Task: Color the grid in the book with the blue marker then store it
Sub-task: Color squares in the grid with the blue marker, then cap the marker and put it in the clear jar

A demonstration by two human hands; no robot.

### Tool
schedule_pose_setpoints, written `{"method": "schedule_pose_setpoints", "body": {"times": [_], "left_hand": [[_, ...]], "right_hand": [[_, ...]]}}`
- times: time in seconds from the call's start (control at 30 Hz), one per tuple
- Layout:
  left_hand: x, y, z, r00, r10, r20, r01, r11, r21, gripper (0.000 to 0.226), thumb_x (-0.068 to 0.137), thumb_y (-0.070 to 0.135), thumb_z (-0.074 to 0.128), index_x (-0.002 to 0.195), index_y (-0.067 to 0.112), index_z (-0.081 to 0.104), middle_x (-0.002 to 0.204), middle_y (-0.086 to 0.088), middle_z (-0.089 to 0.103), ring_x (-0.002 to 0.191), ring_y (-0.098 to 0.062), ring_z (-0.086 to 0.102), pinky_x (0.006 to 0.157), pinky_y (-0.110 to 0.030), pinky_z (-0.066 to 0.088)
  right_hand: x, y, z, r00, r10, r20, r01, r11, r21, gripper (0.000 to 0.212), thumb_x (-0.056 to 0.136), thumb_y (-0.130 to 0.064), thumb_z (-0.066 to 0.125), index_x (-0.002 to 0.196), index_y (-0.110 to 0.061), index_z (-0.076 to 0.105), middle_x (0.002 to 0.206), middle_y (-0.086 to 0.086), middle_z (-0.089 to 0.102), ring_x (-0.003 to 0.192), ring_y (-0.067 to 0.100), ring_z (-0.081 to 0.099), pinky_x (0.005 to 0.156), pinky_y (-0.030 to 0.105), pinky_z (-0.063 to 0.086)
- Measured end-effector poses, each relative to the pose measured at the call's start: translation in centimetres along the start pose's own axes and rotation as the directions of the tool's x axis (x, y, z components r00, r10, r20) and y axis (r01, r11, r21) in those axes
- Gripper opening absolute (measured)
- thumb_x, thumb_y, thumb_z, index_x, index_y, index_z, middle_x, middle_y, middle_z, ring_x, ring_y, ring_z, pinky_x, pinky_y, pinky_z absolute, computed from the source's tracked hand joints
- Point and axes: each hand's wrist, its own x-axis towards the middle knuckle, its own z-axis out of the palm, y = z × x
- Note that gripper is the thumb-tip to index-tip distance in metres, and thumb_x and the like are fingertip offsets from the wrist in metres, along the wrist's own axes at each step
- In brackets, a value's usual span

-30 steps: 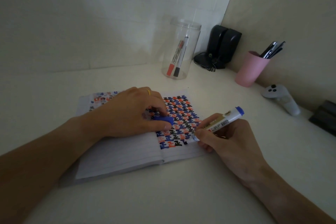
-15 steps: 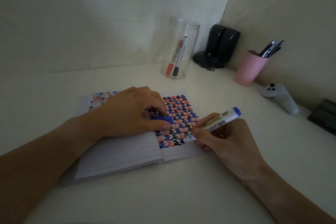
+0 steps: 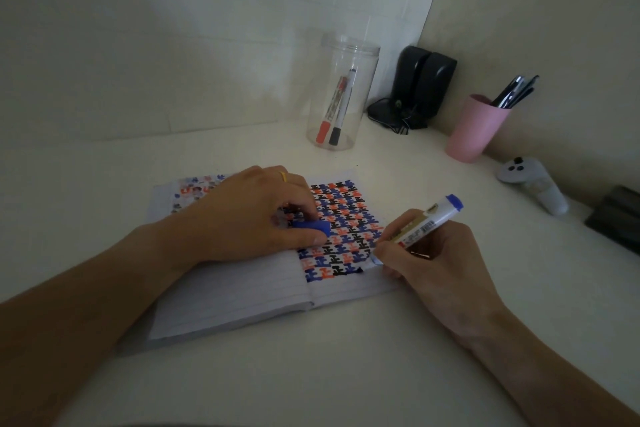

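My right hand [image 3: 440,263] pinches the cylindrical blue marker [image 3: 420,227], tip on the patterned grid [image 3: 341,229] of the open lined book [image 3: 242,298]. My left hand [image 3: 252,218] presses the page, fingers closed around the blue plastic cap [image 3: 311,227].

The right hand [image 3: 440,263] holds the blue marker [image 3: 415,229] in a writing grip, its tip on the lower right edge of the coloured grid [image 3: 343,222] in the open book [image 3: 235,298]. The left hand [image 3: 249,218] presses on the page and pinches the blue cap [image 3: 311,228]. Behind, on the table [image 3: 311,374], a clear jar [image 3: 343,94] contains two markers.
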Motion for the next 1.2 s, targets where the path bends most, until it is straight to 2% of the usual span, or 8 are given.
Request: {"method": "schedule_pose_setpoints", "body": {"times": [0.13, 0.23, 0.4, 0.57, 0.67, 0.77, 0.93, 1.2], "left_hand": [[0.0, -0.1, 0.0, 1.0, -0.004, 0.004, 0.004, 1.0, 0.006, 0.039, 0.081, 0.065, 0.059, 0.099, 0.032, 0.07, 0.099, 0.017, 0.067, 0.093, -0.004, 0.058, 0.082, -0.037, 0.05], [0.1, -0.2, 0.0, 1.0, -0.012, 0.012, 0.012, 1.0, 0.018, 0.04, 0.081, 0.066, 0.057, 0.1, 0.033, 0.069, 0.099, 0.018, 0.066, 0.092, -0.004, 0.057, 0.082, -0.037, 0.05], [0.1, -0.2, 0.1, 1.0, -0.023, 0.011, 0.023, 1.0, 0.004, 0.037, 0.081, 0.065, 0.059, 0.099, 0.034, 0.068, 0.098, 0.019, 0.065, 0.093, -0.002, 0.057, 0.082, -0.035, 0.05], [0.1, -0.2, 0.1, 0.997, -0.072, -0.029, 0.071, 0.997, -0.03, 0.036, 0.079, 0.06, 0.066, 0.103, 0.033, 0.067, 0.098, 0.02, 0.065, 0.091, -0.001, 0.058, 0.08, -0.025, 0.049], [0.2, -0.2, 0.0, 0.979, -0.149, -0.141, 0.133, 0.984, -0.118, 0.029, 0.079, 0.047, 0.072, 0.104, 0.032, 0.067, 0.097, 0.019, 0.067, 0.091, 0.0, 0.06, 0.076, -0.013, 0.047], [0.3, -0.7, -0.3, 0.925, -0.258, -0.278, 0.226, 0.964, -0.141, 0.024, 0.08, 0.035, 0.074, 0.103, 0.031, 0.066, 0.092, 0.02, 0.067, 0.09, 0.004, 0.059, 0.071, -0.003, 0.042], [0.1, -1.2, -0.3, 0.889, -0.313, -0.335, 0.304, 0.949, -0.082, 0.022, 0.08, 0.035, 0.075, 0.101, 0.031, 0.067, 0.089, 0.016, 0.069, 0.083, 0.001, 0.061, 0.071, -0.006, 0.045], [0.3, -0.7, -0.4, 0.907, -0.284, -0.309, 0.28, 0.958, -0.06, 0.021, 0.081, 0.04, 0.073, 0.1, 0.034, 0.067, 0.092, 0.019, 0.069, 0.088, 0.003, 0.06, 0.074, -0.003, 0.039]], "right_hand": [[1.2, -1.2, -1.0, 0.995, 0.06, -0.077, -0.03, 0.941, 0.336, 0.006, 0.084, -0.008, 0.071, 0.08, -0.006, 0.074, 0.064, 0.007, 0.07, 0.057, 0.016, 0.06, 0.053, 0.028, 0.047], [4.6, -2.2, -1.4, 0.981, 0.112, -0.158, -0.039, 0.913, 0.406, 0.008, 0.087, -0.01, 0.067, 0.091, -0.005, 0.072, 0.061, 0.003, 0.061, 0.055, 0.013, 0.052, 0.053, 0.027, 0.043], [8.4, -1.5, 1.4, 0.966, 0.232, -0.111, -0.12, 0.789, 0.603, 0.007, 0.083, -0.007, 0.066, 0.089, -0.008, 0.07, 0.061, -0.001, 0.058, 0.059, 0.011, 0.05, 0.056, 0.025, 0.042], [8.2, 0.2, 2.2, 0.978, 0.193, -0.081, -0.11, 0.801, 0.589, 0.016, 0.09, -0.015, 0.062, 0.095, -0.005, 0.074, 0.066, 0.007, 0.065, 0.062, 0.017, 0.058, 0.058, 0.028, 0.046], [8.1, 0.3, 2.0, 0.981, 0.183, -0.069, -0.103, 0.782, 0.614, 0.018, 0.091, -0.014, 0.062, 0.098, -0.004, 0.076, 0.072, 0.007, 0.071, 0.068, 0.016, 0.064, 0.063, 0.026, 0.051], [8.0, 0.3, 2.1, 0.981, 0.18, -0.07, -0.094, 0.765, 0.637, 0.013, 0.091, -0.013, 0.064, 0.094, -0.008, 0.075, 0.07, 0.006, 0.073, 0.067, 0.015, 0.067, 0.064, 0.026, 0.053], [7.8, 0.0, 2.0, 0.991, 0.128, -0.047, -0.071, 0.781, 0.621, 0.013, 0.088, -0.011, 0.068, 0.084, -0.01, 0.081, 0.069, 0.008, 0.072, 0.07, 0.018, 0.065, 0.073, 0.031, 0.052], [7.5, -0.5, 2.3, 1.0, 0.021, -0.002, -0.017, 0.853, 0.521, 0.015, 0.088, -0.015, 0.069, 0.096, -0.008, 0.081, 0.078, 0.01, 0.078, 0.075, 0.019, 0.07, 0.067, 0.027, 0.054]]}}
